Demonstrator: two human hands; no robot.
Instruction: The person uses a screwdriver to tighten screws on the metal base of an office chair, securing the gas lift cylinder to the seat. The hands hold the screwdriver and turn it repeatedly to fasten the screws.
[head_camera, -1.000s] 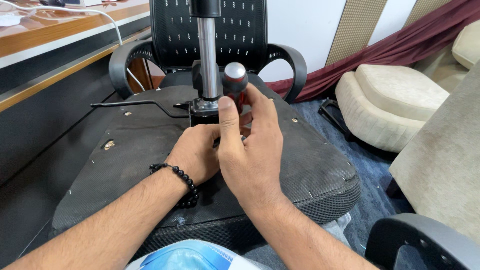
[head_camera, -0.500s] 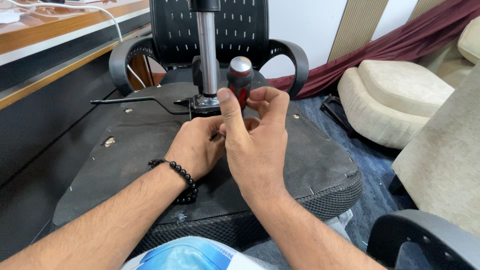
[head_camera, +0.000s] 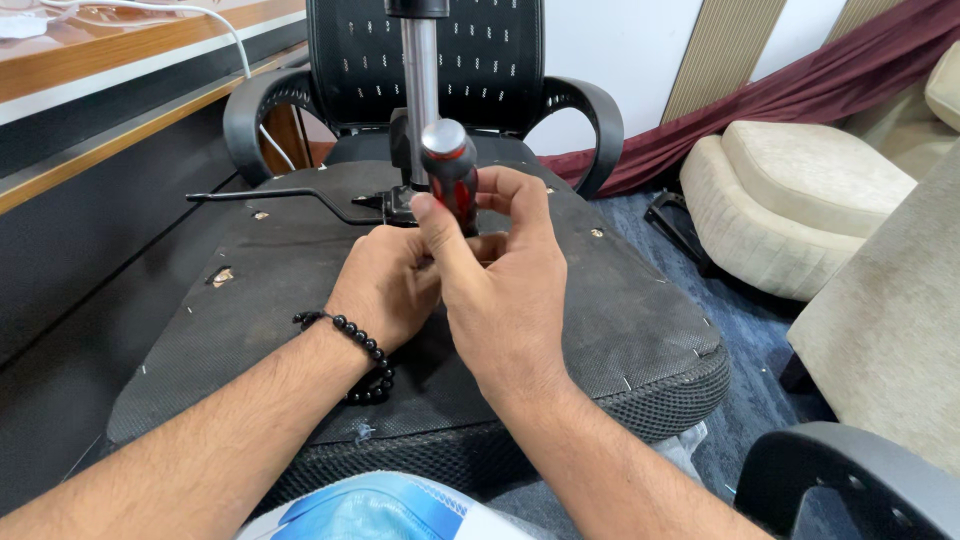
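From the head camera, an office chair lies turned over, the black fabric underside of its seat (head_camera: 620, 300) facing up, with the silver metal gas-lift column (head_camera: 421, 90) standing out of the middle.

The right hand (head_camera: 500, 290) is wrapped around a black-and-red screwdriver handle with a rounded grey cap (head_camera: 448, 170). The thumb lies along the handle's near side and the other fingers (head_camera: 520, 200) curl round its far side, so the grip is closed on the tool. The handle stands nearly upright, just in front of the column's foot, its cap clear above the fingertips.

The left hand (head_camera: 385, 290), with a black bead bracelet (head_camera: 360, 350) at the wrist, sits just left of and below the right and touches it. Its fingers are folded inward, probably steadying the shaft or a fastener, though the right hand hides them and I cannot tell what they grip.

The step in hand looks like driving a screw at the mechanism plate beside the thin black metal lever (head_camera: 270, 198). The next move calls for keeping the tip seated and the tool straight while turning.
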